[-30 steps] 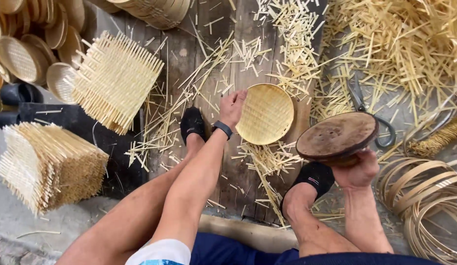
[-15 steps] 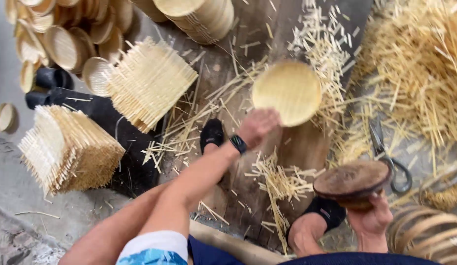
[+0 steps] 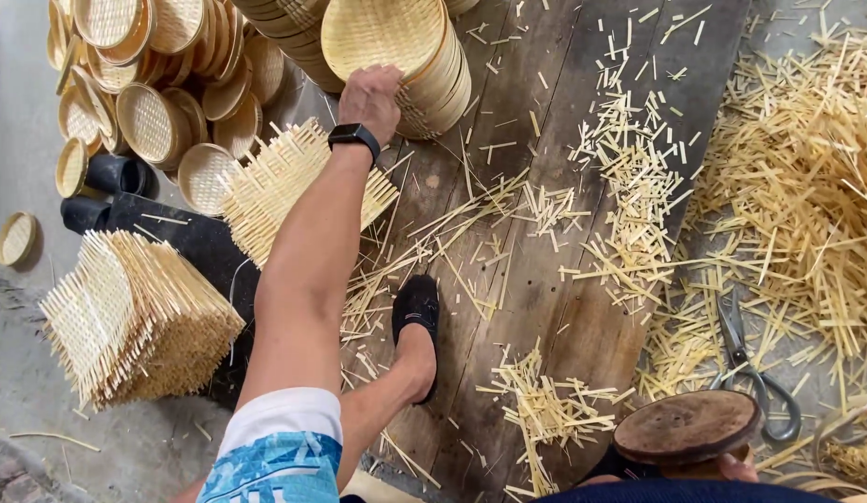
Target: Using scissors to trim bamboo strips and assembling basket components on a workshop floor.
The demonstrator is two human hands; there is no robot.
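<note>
My left hand (image 3: 368,93), with a black watch on its wrist, is stretched far forward and grips the near rim of a round woven bamboo tray (image 3: 382,33). That tray lies on top of a tall stack of like trays (image 3: 443,88). My right hand (image 3: 737,466) is low at the bottom right, mostly hidden under a round dark wooden block (image 3: 685,424) that it holds from below. My left foot in a black shoe (image 3: 417,307) rests on the wooden board (image 3: 545,242).
More round trays (image 3: 154,112) are piled at the upper left. Two stacks of square woven mats (image 3: 135,317) (image 3: 284,191) lie left of my arm. Scissors (image 3: 750,373) lie at the right among loose bamboo strips (image 3: 806,186). Coiled bamboo rings show at the right edge.
My left hand carried the round tray away from my feet, up and forward onto the stack. The view swung left with it. The right hand kept the wooden block.
</note>
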